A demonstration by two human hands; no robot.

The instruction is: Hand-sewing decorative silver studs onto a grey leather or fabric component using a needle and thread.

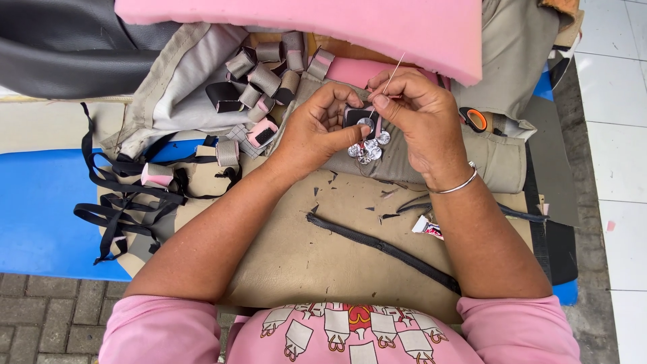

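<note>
Over a tan-covered desk (296, 249), seen from the head camera: left hand (317, 128) curled shut around a small black padded piece (355, 116) with a silver snap, held at centre above loose silver snaps (367, 149). Right hand (418, 114) pinched closed on a thin needle (394, 73) just beside that piece. Could prick the left fingertips, since the needle sits so close. Might scatter the snaps if nudged. Near the right forearm, small crumpled white-and-red packet (427, 227). Behind, grey-and-pink padded pieces (263, 77), pink foam slab (323, 20), black straps (121, 195) at left.
</note>
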